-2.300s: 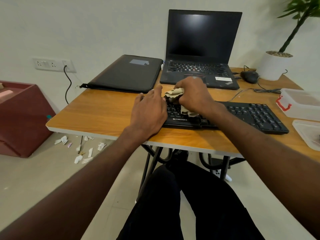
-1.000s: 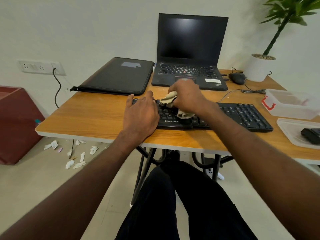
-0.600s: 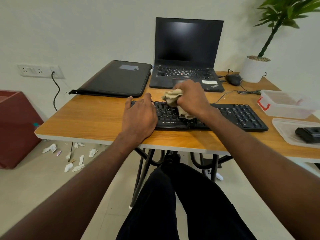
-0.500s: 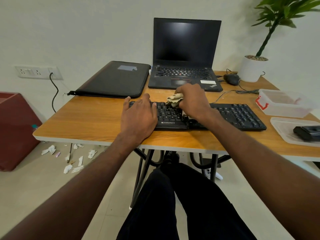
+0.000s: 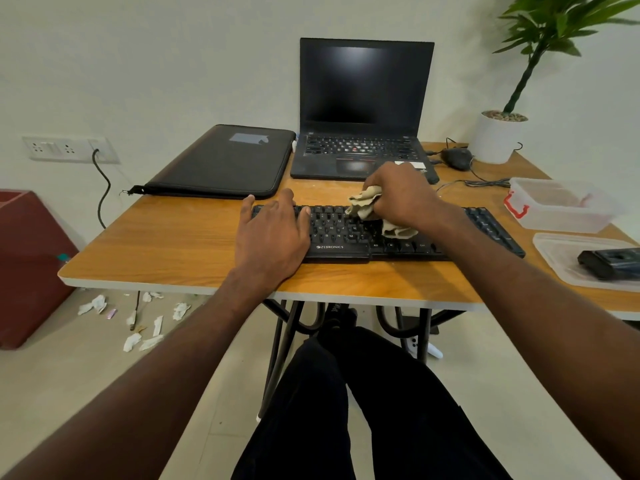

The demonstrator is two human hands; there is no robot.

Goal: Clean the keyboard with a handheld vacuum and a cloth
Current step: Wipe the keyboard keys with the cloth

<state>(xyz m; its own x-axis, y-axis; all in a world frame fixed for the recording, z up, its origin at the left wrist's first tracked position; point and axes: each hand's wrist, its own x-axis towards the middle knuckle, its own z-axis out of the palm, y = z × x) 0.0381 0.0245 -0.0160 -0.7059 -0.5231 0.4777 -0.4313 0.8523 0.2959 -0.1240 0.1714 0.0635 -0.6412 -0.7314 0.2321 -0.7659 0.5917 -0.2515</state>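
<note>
Both arms reach forward. The left hand (image 5: 273,233) lies flat, its fingers (image 5: 266,207) straight; the right hand (image 5: 401,195) is curled, gripping.

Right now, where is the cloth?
In the head view, the cloth is bunched in the right hand, on the middle of the black keyboard, right of the left hand.

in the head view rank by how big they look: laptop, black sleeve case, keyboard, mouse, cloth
1. laptop
2. black sleeve case and keyboard: look alike; the hands hide part of the keyboard, so no ranking
3. cloth, partly hidden
4. mouse, farther back
</note>
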